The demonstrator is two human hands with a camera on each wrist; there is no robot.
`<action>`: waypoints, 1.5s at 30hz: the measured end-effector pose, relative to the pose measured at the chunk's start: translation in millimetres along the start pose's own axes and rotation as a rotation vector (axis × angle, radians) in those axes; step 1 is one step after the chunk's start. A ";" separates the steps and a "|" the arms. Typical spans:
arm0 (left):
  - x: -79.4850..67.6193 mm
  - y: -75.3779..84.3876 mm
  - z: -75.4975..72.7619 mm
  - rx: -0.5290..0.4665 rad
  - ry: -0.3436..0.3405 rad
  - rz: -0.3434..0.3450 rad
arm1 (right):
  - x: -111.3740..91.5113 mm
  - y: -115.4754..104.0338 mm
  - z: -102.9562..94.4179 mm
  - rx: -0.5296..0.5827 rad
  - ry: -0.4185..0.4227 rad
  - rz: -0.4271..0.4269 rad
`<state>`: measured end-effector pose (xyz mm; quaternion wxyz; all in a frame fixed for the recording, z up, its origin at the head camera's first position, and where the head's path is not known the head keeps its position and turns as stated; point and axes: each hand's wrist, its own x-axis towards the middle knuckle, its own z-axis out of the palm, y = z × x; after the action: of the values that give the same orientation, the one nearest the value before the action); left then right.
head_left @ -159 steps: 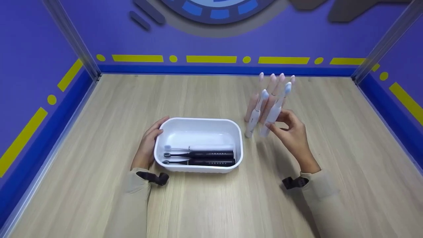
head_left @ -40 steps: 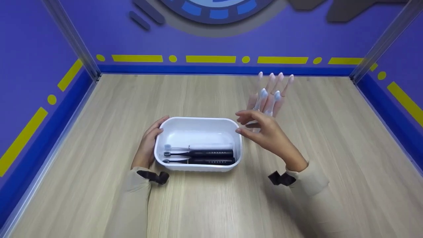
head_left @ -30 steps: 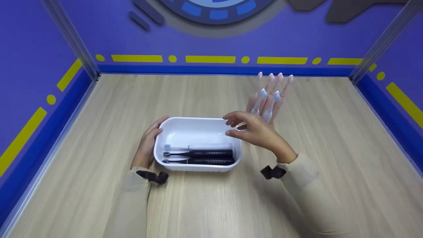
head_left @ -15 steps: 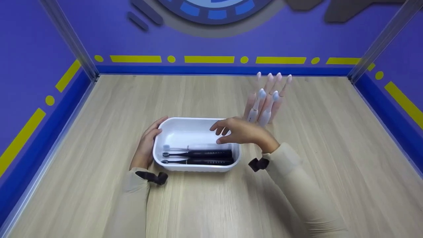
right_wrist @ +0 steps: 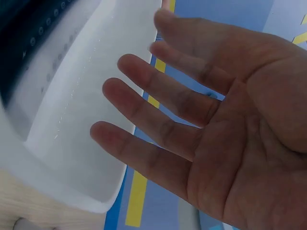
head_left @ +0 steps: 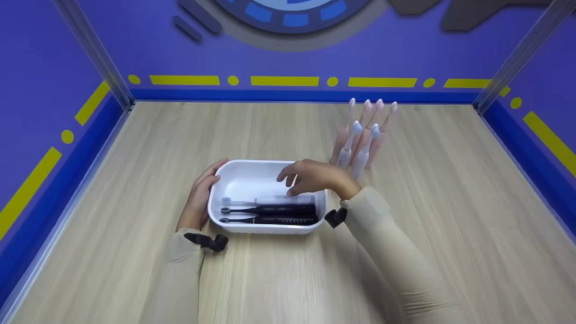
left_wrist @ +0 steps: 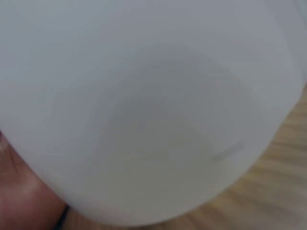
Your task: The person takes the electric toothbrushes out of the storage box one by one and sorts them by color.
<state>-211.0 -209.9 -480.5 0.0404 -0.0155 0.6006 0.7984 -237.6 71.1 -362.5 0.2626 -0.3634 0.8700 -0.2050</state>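
Observation:
A white plastic box [head_left: 270, 228] stands on the table, with my left hand [head_left: 198, 198] holding its left end, fingers round the corner and thumb at the rim. The wall of the box fills most of the left wrist view. Inside, side by side along the near wall, lie one white electric toothbrush [head_left: 270, 200] and two black electric toothbrushes [head_left: 288, 209]. My right hand [head_left: 310, 175] is over the right half of the box with nothing in it. Its fingers are spread and slightly bent in the right wrist view, thumb apart.
Right of the box, two white electric toothbrushes [head_left: 360, 162] stand upright, bristles up. Close behind them is a row of several pink electric toothbrushes [head_left: 340, 137], partly hidden. Blue panels [head_left: 288, 58] enclose the wooden table [head_left: 261, 279] at the back and sides.
My right hand first pinched a standing white toothbrush, left it upright beside the other, then came left over the box. My left hand has stayed at the box.

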 end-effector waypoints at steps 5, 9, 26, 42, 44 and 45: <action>0.2 -0.5 0.0 0.019 0.005 -0.002 | 12.2 1.2 -1.2 -0.026 -0.045 0.012; -0.4 -0.7 0.0 0.025 0.008 0.002 | 20.4 0.9 0.1 -0.018 -0.057 0.035; -1.9 -0.5 -1.9 0.018 0.009 0.003 | 43.8 0.8 7.8 0.078 -0.182 0.177; -2.0 0.9 -0.7 0.061 0.002 -0.021 | 54.9 3.3 20.7 0.050 -0.222 0.276; -2.3 0.8 -1.3 0.060 0.007 -0.023 | 55.7 3.0 21.6 0.040 -0.223 0.279; -2.4 0.6 -1.6 0.059 0.010 -0.023 | 56.4 2.9 22.1 0.034 -0.222 0.278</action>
<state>-208.7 -211.7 -480.1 0.0469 -0.0251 0.6240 0.7796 -259.5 27.6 -398.7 0.3891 -0.2555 0.8740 -0.1398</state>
